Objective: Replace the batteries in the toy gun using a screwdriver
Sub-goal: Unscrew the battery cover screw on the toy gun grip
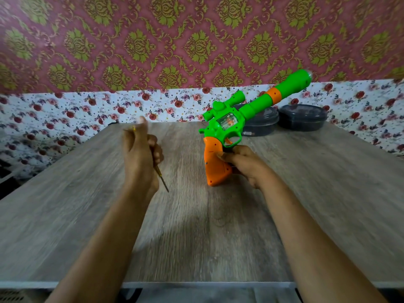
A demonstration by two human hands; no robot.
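Left hand: the left hand (140, 156) hangs above the surface, fingers (155, 149) curled tight round a thin yellow-handled screwdriver (162, 179), thumb up. The metal tip sticks out below the fingers, slanting down and back toward the person. The hand is blurred.

Right hand: the right hand (247, 165) grips the toy from behind, thumb across the side of the orange handle and the other fingers wrapped round its far edge.

Task's thing: the green plastic toy gun with orange handle and orange barrel ring (227, 125) stands up out of the right fingers, its barrel rising away to the right. The butt sits low by the surface; I cannot tell whether it touches.

Why held so: from where I stand, the handle's broad side is turned toward the screwdriver hand, with a small dark spot on it that may be the screw. That looks like steadying the toy for unscrewing.

Progress: the handle looks closed, and I see no batteries.

Around: two dark round lidded containers (302, 118) sit beyond the right fingers, by the flowered wall (65, 110), partly behind the barrel. The pale wood-grain surface (196, 226) carries them.

In the way: nothing lies between the two sets of fingers. The tip points away from the handle, so it would likely need turning first.
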